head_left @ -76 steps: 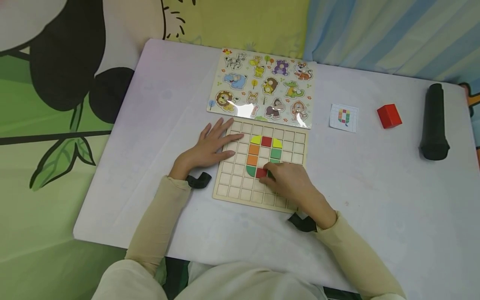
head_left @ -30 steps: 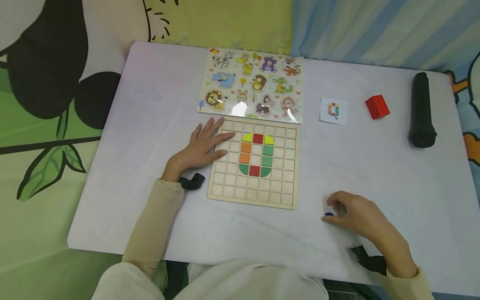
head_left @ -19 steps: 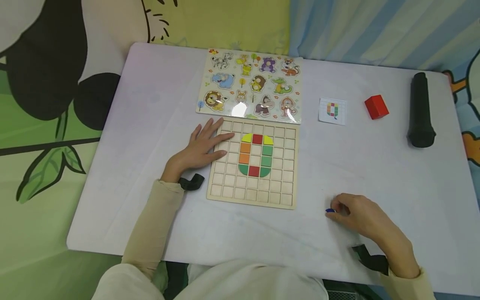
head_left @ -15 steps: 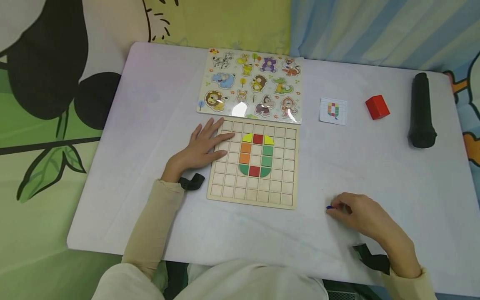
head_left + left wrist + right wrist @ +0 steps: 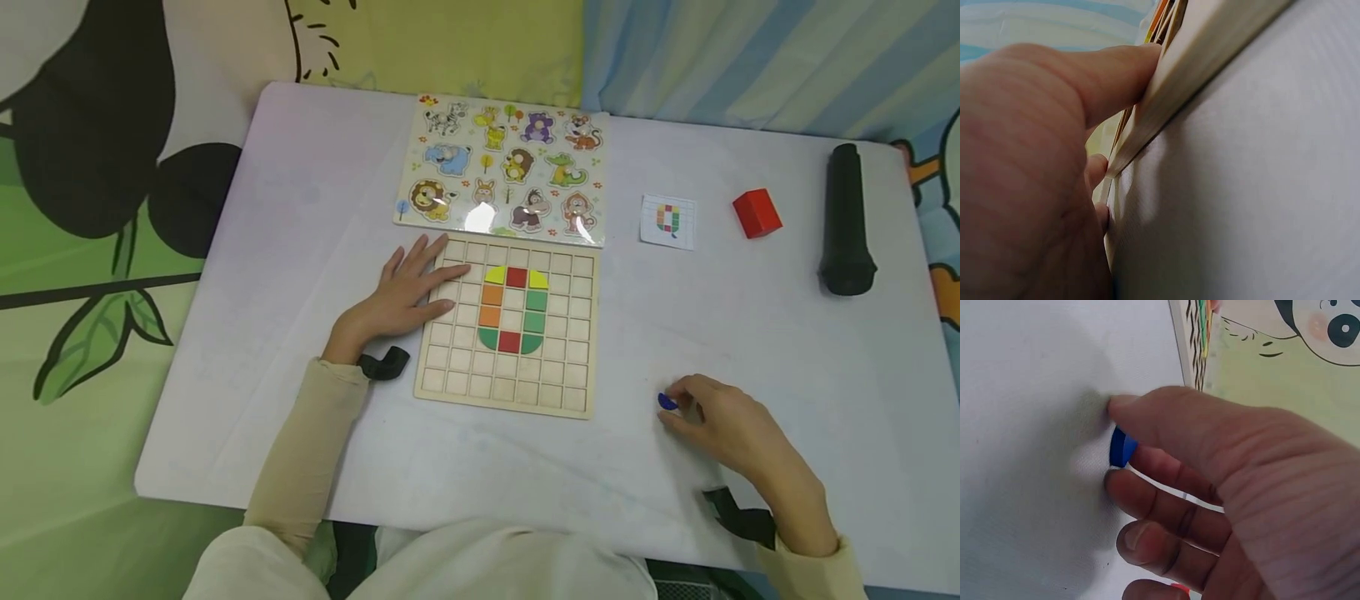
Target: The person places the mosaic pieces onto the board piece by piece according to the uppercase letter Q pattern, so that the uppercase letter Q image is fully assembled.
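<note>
My left hand (image 5: 397,300) rests with spread fingers on the left edge of a wooden grid board (image 5: 457,383). In the left wrist view the thumb (image 5: 1116,81) lies over the board's rim. Yellow, red, orange and green tiles form a ring in the grid, among them a red tile (image 5: 509,342) at its bottom. Right of the board, my right hand (image 5: 731,425) pinches a small blue rounded tile (image 5: 667,402) between thumb and fingers, low over the table. The right wrist view shows the blue tile's edge (image 5: 1122,449) beside the thumb tip.
Behind the board lies an animal puzzle (image 5: 498,179). To its right are a small pattern card (image 5: 667,222), a red block (image 5: 757,213) and a black cylindrical object (image 5: 847,221). The white table's (image 5: 262,450) front edge runs near the body.
My right hand has left the red tile at the ring's bottom and moved right to the blue tile, which it has lately turned in its fingers. The left hand stays on the board.
</note>
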{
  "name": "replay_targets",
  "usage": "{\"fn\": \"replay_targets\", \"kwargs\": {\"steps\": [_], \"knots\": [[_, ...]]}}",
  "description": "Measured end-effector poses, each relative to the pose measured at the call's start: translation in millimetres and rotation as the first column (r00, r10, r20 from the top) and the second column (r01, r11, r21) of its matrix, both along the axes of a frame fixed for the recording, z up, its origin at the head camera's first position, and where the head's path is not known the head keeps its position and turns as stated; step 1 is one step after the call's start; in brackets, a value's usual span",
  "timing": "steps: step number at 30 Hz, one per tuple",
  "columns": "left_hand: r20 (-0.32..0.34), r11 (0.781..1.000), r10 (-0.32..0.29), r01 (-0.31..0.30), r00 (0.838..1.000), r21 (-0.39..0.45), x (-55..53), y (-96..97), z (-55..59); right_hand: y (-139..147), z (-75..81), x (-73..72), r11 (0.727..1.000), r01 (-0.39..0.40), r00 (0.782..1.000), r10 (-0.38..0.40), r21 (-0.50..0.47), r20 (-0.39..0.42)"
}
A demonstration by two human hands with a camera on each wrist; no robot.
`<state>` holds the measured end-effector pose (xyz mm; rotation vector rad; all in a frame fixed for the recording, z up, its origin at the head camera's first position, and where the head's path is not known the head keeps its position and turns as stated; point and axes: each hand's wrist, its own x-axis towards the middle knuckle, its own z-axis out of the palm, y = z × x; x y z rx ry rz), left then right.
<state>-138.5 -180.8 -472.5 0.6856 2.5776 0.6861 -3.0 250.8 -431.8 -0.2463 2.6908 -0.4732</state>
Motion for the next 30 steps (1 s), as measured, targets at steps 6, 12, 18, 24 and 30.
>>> {"fn": "replay_targets", "kwargs": {"steps": [6, 12, 18, 24, 30], "knots": [[0.002, 1.000, -0.003, 0.003, 1.000, -0.004, 0.5, 0.1, 2.2, -3, 0.2, -1.8, 0.999, -0.037, 0.998, 0.036, -0.019, -0.045], [0.006, 1.000, 0.000, 0.000, 1.000, -0.002, 0.7, -0.3, 2.5, -16, 3.4, -7.5, 0.997, -0.072, 0.993, 0.069, -0.023, -0.100], [0.003, 1.000, 0.000, 0.000, 1.000, -0.004, 0.3, -0.4, 1.3, -36, 9.1, -15.7, 0.992, -0.119, 0.985, 0.113, -0.041, -0.133], [-0.003, 1.000, -0.001, 0.001, 1.000, -0.004, 0.1, -0.2, -1.0, -58, 14.8, -24.4, 0.987, -0.155, 0.981, 0.150, -0.036, -0.121], [-0.001, 1.000, -0.002, 0.002, 1.000, 0.000, -0.5, -1.0, -1.2, -80, 15.9, -32.4, 0.981, -0.189, 0.978, 0.184, -0.048, -0.094]]}}
